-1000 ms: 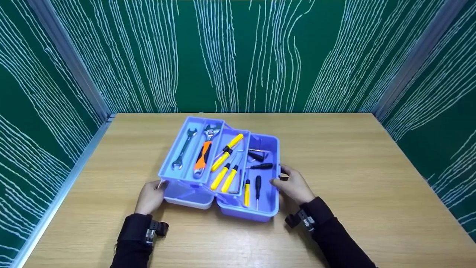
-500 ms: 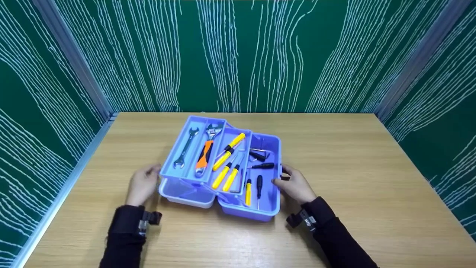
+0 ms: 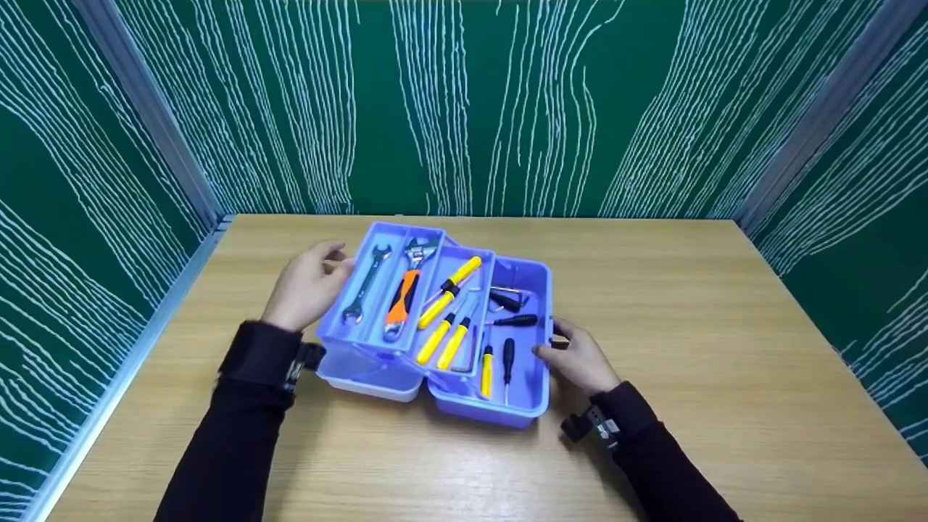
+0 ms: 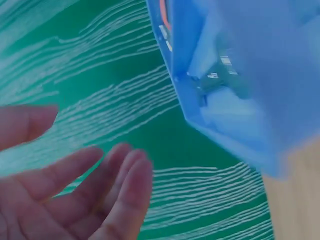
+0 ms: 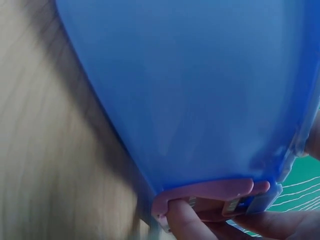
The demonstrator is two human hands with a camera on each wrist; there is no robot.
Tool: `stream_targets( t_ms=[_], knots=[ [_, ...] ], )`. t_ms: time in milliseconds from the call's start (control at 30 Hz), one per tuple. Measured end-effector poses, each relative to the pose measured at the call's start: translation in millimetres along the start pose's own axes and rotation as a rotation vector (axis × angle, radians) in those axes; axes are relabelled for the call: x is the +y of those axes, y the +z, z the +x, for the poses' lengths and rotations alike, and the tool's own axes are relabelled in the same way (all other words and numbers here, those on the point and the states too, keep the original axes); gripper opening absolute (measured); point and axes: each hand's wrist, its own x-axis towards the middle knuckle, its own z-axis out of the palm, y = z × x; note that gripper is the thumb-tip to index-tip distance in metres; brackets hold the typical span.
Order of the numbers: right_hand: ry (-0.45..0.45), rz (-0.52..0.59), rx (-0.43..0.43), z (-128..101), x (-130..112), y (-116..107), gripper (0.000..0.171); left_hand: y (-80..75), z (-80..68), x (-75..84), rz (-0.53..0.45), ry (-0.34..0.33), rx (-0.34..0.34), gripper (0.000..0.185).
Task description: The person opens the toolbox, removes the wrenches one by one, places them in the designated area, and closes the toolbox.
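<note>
A purple-blue toolbox [image 3: 487, 413] stands spread apart on the table, its trays fanned to the left. The upper tray holds an open-end wrench [image 3: 367, 284] and an orange-and-black adjustable wrench [image 3: 403, 297]. Yellow-handled screwdrivers [image 3: 435, 339] fill the middle tray; black-handled screwdrivers [image 3: 509, 355] lie in the base. My left hand [image 3: 308, 286] is beside the tray's left edge, fingers parted and holding nothing; the left wrist view shows a gap to the tray. My right hand [image 3: 582, 360] grips the base's right wall, thumb at the rim and fingers at a pink latch [image 5: 210, 190].
The wooden table [image 3: 710, 348] extends around the toolbox. Green walls [image 3: 652, 109] with white wavy lines enclose its back and sides. Beneath the raised trays is the toolbox's lid [image 3: 370, 384], at the left.
My left hand has let go at the toolbox's front left corner, drawn off to the left, then moved up along the tray's left edge. The right hand has kept its grip.
</note>
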Motion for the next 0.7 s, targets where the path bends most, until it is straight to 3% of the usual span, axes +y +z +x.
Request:
stream_targets(
  t_ms=[267, 500, 700],
  knots=[
    [0.002, -0.001, -0.005, -0.9, -0.6, -0.3, 0.065, 10.0, 22.8, 21.1, 0.281, -0.090, -0.270, 0.055],
    [-0.023, -0.001, -0.015, 0.0, 2.1, -0.6, 0.061, 20.9, 26.7, 25.1, 0.523, -0.027, -0.333, 0.020],
    [-0.015, -0.005, -0.016, -0.8, 0.6, -1.3, 0.063, 30.0, 29.0, 28.7, 0.657, 0.020, -0.371, 0.019]
  ],
)
